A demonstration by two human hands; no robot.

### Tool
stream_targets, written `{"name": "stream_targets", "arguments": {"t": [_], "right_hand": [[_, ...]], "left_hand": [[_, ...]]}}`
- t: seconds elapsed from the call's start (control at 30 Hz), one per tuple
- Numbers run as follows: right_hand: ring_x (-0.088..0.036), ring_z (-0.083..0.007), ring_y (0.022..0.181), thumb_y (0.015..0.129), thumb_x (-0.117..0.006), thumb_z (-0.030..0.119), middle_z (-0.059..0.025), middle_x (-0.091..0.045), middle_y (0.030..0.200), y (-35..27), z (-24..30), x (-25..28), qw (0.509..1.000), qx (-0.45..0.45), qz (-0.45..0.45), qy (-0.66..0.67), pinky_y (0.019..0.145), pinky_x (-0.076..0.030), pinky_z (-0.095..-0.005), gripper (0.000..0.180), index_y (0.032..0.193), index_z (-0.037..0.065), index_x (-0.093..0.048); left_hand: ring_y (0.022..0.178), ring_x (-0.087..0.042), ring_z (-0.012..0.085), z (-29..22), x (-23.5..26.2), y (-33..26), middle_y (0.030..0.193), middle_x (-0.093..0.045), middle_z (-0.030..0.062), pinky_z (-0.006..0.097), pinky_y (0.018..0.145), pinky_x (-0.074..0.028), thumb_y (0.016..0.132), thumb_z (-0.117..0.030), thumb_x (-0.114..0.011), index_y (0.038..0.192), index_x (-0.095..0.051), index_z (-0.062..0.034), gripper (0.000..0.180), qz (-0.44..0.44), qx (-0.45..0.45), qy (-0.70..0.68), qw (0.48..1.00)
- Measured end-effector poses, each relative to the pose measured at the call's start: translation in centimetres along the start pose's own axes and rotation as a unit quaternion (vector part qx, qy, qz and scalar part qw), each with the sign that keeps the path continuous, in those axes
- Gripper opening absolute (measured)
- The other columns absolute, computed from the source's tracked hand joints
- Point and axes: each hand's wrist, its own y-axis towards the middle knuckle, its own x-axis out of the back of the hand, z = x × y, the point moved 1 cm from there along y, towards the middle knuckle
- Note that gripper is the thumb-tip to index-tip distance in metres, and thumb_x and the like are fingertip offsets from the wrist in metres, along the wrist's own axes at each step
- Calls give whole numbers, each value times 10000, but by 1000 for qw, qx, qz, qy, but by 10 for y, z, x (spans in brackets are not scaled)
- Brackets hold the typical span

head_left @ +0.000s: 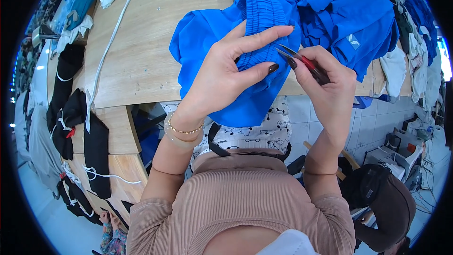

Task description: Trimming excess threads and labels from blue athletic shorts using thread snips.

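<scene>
A bright blue garment (198,33) with a gathered elastic waistband (266,15) lies over the near table edge, its lower part hanging toward my lap. My left hand (226,66) grips it at the band; the index finger and thumb lie on top, the other fingers are hidden in the cloth. My right hand (325,68) is closed around small thread snips (306,61) with red-and-dark handles. Their pointed blades are slightly apart and angle toward the blue cloth between my left index finger and thumb. Whether a thread lies between them is too small to tell.
A pile of similar blue garments (349,14) lies at the right on the wooden table (137,47). A white cord (111,42) and black fabric pieces (96,156) are at the left. A patterned white cloth (245,137) covers my lap. Another person (391,208) is at the lower right.
</scene>
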Motion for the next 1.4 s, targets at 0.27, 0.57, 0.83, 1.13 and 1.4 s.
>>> {"name": "stream_targets", "arguments": {"t": [0.27,0.57,0.83,1.13,1.4], "right_hand": [[-508,-29,639,819,-702,20,8,-622,754,0,-7,-1,984,-35,-8,177,558,-400,-187,106,904,-1,-642],[-525,-51,749,822,-687,-28,-10,-625,849,9,-20,-15,987,110,-49,107,611,-413,-188,151,973,-15,-691],[-446,-11,657,858,-695,81,52,-549,756,16,-26,-27,907,-162,-4,388,571,-338,-169,84,898,32,-639],[-459,1,697,824,-699,0,48,-545,795,24,-18,-40,911,-84,-27,404,604,-350,-148,175,925,56,-567],[-397,-9,540,849,-671,16,45,-514,716,20,-17,-56,788,-215,46,575,465,-254,-181,167,953,71,-552]], "left_hand": [[1069,-561,162,1,3,0,1170,-606,75,277,953,-427,765,47,-681,1286,-600,-65,538,14,25,-8,1000],[1049,-571,108,0,-7,-1,1208,-598,73,260,918,-483,775,89,-676,1317,-535,-34,574,-59,66,-175,981],[964,-601,109,-4,-6,-4,1114,-618,78,246,844,-507,789,77,-675,1271,-527,-44,519,-43,104,-181,977],[901,-577,119,2,-6,-21,1118,-538,71,266,728,-483,766,-35,-753,980,-679,-18,226,-27,207,-78,975],[1353,-338,349,6,8,-19,1420,-463,83,436,1057,-325,654,-157,-785,870,-771,-164,217,-112,-126,199,965]]}}
